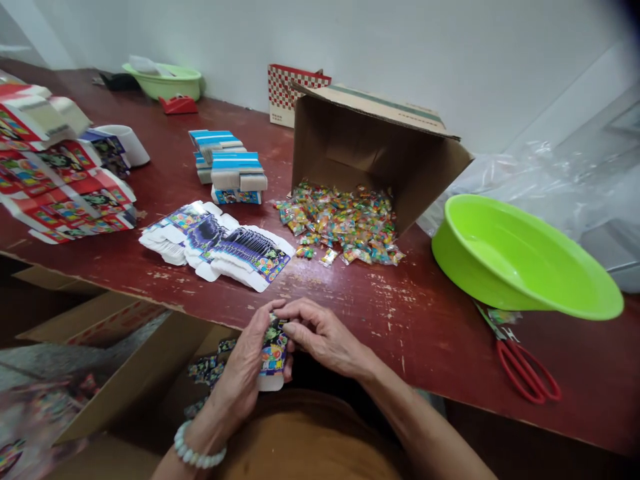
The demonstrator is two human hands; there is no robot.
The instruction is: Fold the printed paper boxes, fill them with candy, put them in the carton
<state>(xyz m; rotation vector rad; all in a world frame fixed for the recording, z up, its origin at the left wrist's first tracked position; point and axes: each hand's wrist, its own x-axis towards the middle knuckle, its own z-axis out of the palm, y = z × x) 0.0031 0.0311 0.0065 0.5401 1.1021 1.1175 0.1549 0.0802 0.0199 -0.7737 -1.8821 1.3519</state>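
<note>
A small printed candy box [274,350], dark with a green figure and bright round shapes, is held upright near my lap at the table's front edge. My left hand [245,357] wraps its left side, palm against the box. On the other side, my right hand [320,333] has its fingers and thumb closed at the box's top right edge. A white flap sticks out at the bottom. Just beyond lies a fanned stack of flat purple boxes [215,243]. Small wrapped candies [345,223] spill from a tipped cardboard carton [380,147].
Red box bundles [65,187] are piled at the left, and blue-topped bundles [237,170] stand mid-table. To the right are a lime-green basin [525,260] and red-handled scissors [527,370]. An open carton [135,373] holding dark printed boxes [207,367] sits below the table edge.
</note>
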